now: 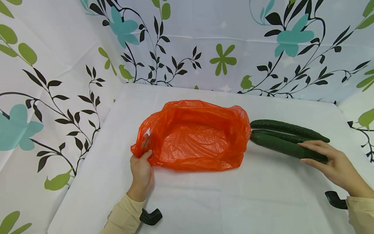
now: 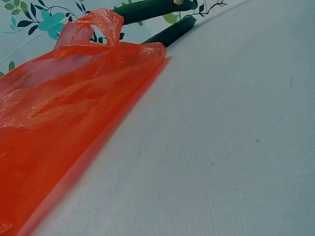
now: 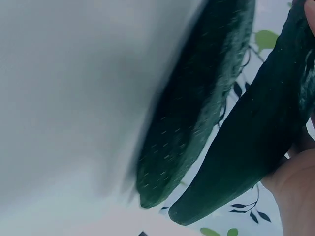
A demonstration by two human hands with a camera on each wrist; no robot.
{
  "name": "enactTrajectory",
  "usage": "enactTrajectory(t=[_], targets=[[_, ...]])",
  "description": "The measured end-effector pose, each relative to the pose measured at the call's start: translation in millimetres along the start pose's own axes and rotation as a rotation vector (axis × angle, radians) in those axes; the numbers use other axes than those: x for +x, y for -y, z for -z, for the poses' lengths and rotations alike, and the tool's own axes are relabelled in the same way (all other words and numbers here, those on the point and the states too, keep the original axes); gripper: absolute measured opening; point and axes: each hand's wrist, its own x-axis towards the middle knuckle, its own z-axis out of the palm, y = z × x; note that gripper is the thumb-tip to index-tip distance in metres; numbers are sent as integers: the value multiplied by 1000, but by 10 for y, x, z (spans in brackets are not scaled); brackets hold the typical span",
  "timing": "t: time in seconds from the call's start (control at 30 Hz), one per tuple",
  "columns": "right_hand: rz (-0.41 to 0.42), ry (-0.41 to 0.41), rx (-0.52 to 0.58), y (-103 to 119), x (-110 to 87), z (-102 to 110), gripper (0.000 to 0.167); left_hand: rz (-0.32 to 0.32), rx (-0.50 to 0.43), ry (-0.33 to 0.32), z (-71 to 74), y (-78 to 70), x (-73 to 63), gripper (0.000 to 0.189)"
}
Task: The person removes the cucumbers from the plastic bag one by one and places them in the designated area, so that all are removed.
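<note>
An orange-red plastic bag (image 1: 195,139) lies on the white table with its mouth spread wide. My left hand (image 1: 142,172) grips the bag's left edge, the thumb outside and the fingers showing dimly through the film. To the right of the bag, my right hand (image 1: 336,162) holds a dark green cucumber (image 1: 280,144) near its right end, raised off the table in the left wrist view. Behind it lies another cucumber (image 1: 292,127), and a strip of what looks like a third shows between them. The left wrist view shows the bag's loop handle (image 2: 115,29) standing up.
A white cloth covers the table (image 1: 233,201). Curtains (image 1: 187,42) printed with leaves and flowers hang behind and at the sides. Black devices are strapped at both wrists, one below the left hand (image 1: 151,217) and one by the right sleeve (image 1: 336,200).
</note>
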Motion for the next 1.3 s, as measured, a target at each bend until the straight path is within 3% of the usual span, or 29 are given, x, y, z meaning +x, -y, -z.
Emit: enactTrajectory(t=[0.33,1.3], targets=[[61,70,-157,-188,-85,-36,55,-5,2,-1,-2,-5,-8,51],[71,98,-266,-248,-131,-132,55,-10,-3,-20,-2,-7,-4,49]])
